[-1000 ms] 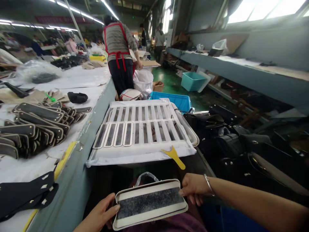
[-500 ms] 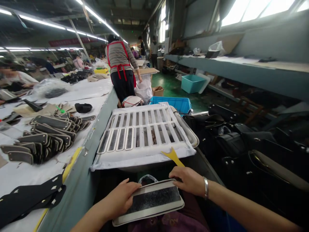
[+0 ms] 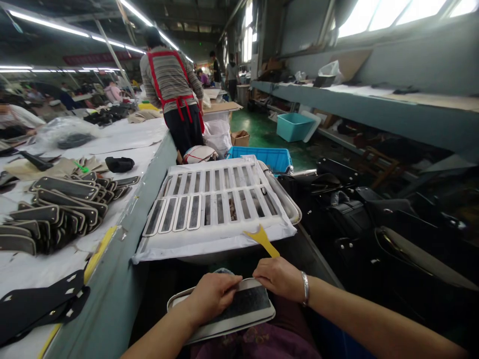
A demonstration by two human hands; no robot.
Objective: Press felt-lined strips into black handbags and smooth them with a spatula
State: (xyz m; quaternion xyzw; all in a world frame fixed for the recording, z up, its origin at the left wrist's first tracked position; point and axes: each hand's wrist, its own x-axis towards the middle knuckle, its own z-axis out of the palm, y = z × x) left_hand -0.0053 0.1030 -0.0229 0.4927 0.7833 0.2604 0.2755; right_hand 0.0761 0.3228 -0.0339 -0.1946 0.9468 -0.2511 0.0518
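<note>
Cream-and-black rectangular panel (image 3: 249,303), round-cornered: at the person's lap (image 3: 258,345). Left hand (image 3: 211,298): laid across its face; grip cannot be told. Right hand (image 3: 282,278): fingers closed on its far edge. Beyond: flat yellow fork-ended tool (image 3: 265,242) at front of white slotted rack (image 3: 209,239). Left: white-covered tabletop (image 3: 140,142), heaped dark light-edged panels (image 3: 67,188).

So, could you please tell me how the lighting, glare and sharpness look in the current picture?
Head view: ceiling lights and upper-right windows glare white; head view: black goods at right sink into shadow, losing detail; head view: distant workers look soft, while the yellow tool and pale-edged piece read clearer.
</note>
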